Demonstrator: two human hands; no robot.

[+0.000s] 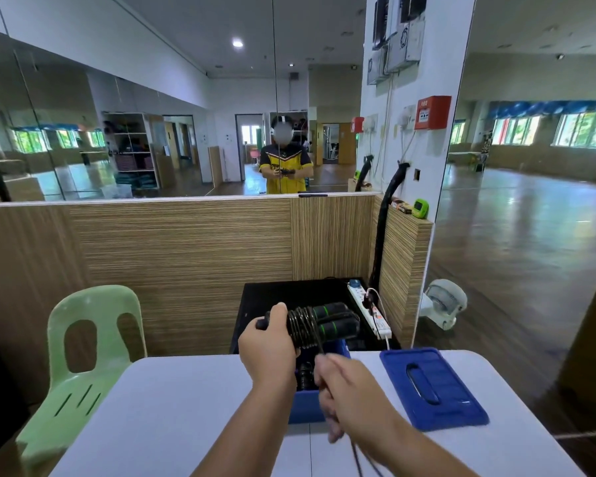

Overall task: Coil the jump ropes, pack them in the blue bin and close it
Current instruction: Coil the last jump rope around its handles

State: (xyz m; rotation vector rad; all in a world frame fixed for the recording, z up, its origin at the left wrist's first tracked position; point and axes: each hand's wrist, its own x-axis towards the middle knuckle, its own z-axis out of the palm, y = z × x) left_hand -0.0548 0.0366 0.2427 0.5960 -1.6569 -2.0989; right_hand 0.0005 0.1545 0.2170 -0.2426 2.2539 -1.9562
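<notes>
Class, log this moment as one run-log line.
left hand: grips jump rope handles | right hand: winds cord | blue bin: open, rope inside | lid: on table, right

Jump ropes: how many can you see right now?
2. One jump rope is in the left hand, its cord running to the right hand. A second rope lies in the blue bin; the hands may hide more there.
</notes>
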